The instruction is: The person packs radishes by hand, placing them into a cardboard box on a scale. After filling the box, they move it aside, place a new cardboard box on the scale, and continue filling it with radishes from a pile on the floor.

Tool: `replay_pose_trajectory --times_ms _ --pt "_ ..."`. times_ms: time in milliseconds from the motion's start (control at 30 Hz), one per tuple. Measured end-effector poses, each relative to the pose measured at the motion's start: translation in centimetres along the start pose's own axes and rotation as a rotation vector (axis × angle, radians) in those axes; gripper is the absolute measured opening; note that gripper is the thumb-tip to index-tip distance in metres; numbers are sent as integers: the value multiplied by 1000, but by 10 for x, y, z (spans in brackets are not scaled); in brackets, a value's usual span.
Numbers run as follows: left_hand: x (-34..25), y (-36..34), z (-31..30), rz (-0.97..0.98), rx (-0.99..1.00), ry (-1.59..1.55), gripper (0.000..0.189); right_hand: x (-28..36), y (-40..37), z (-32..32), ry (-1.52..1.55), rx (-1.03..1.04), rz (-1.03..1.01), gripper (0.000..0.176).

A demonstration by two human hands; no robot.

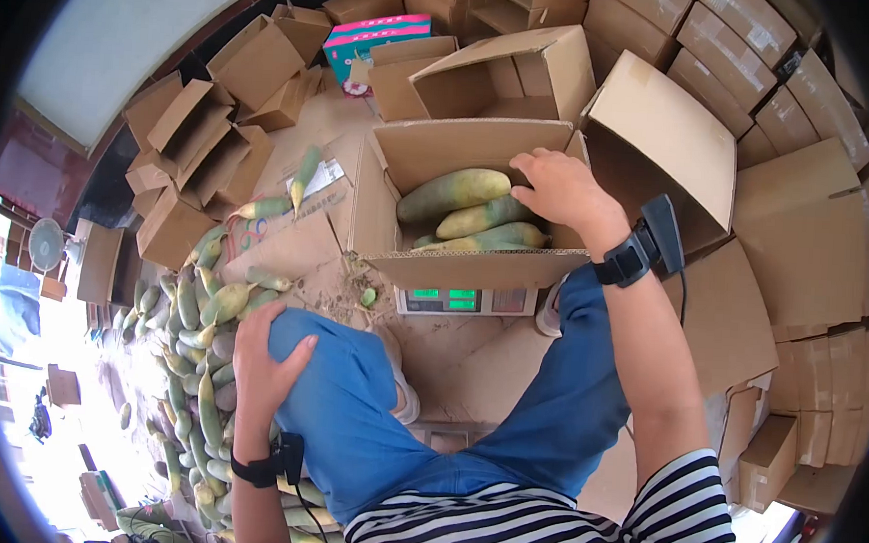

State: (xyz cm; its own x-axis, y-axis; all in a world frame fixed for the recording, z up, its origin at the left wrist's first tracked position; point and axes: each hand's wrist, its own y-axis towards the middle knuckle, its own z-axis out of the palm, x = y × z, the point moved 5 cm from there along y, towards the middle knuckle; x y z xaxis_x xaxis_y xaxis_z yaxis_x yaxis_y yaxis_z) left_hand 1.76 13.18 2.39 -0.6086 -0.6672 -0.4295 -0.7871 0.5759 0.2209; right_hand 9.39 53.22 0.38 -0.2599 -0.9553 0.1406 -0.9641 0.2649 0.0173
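An open cardboard box (454, 270) stands on a digital scale (465, 302) with lit green displays, between my feet. Inside lie several large green radishes (453, 196), pale at one end. My right hand (560, 188) reaches into the right side of this box, its fingers apart and pointing toward the back wall, thumb close over the radishes. Part of the box's right end is hidden behind that hand. On my left knee rests my left hand (265, 361), empty, with the thumb spread away from the fingers. Black bands with small devices sit on both wrists.
A big heap of radishes (209, 412) covers the floor at my left. Empty open cartons (191, 131) crowd the back left, near a teal and pink box (373, 44). More open cartons (664, 107) and stacked closed boxes (726, 46) stand at the right. A fan (47, 244) is far left.
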Motion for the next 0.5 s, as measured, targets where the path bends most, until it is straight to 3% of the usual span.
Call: replay_pose_trajectory --times_ms 200,500 --pt "-8 -1 4 -19 12 15 50 5 -8 3 55 23 -50 27" --pt "-14 -1 7 44 25 72 50 24 -8 11 -10 43 -85 35"
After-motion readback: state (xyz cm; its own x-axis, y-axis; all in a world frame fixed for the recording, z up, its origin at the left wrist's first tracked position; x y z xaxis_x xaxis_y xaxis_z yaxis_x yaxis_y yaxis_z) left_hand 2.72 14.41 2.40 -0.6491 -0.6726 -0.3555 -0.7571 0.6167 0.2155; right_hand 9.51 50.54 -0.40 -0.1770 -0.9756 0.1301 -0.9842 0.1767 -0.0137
